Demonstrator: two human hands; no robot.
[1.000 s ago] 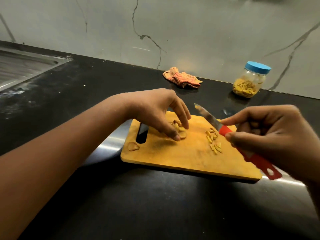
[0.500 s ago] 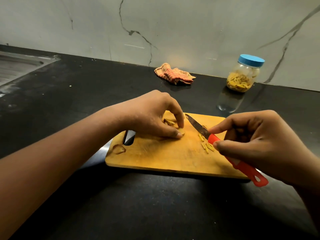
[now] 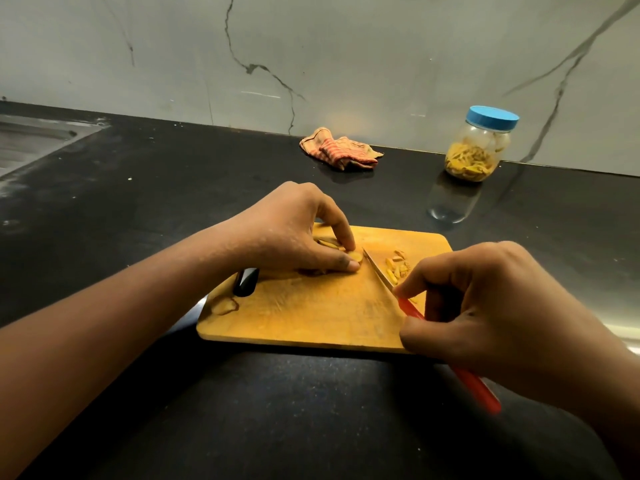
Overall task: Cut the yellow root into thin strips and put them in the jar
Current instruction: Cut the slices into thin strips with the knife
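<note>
A wooden cutting board point(image 3: 311, 317) lies on the black counter. My left hand point(image 3: 287, 233) pinches a small piece of yellow root point(image 3: 356, 257) against the board between thumb and forefinger. My right hand point(image 3: 491, 310) grips a red-handled knife point(image 3: 474, 386); its blade point(image 3: 377, 273) rests with the tip right beside the root piece. A small pile of cut yellow strips point(image 3: 398, 268) lies just right of the blade. A thin slice point(image 3: 224, 305) sits at the board's near left corner. The jar point(image 3: 479, 145) with a blue lid, holding yellow strips, stands at the back right.
A crumpled orange striped cloth point(image 3: 341, 150) lies by the marble wall behind the board. A steel sink point(image 3: 31, 140) is set in the counter at far left. A metal strip point(image 3: 623, 332) shows at the right edge.
The knife blade has come down and left from above the strips to the board, its tip now against the root piece under my left fingers. The view has shifted slightly.
</note>
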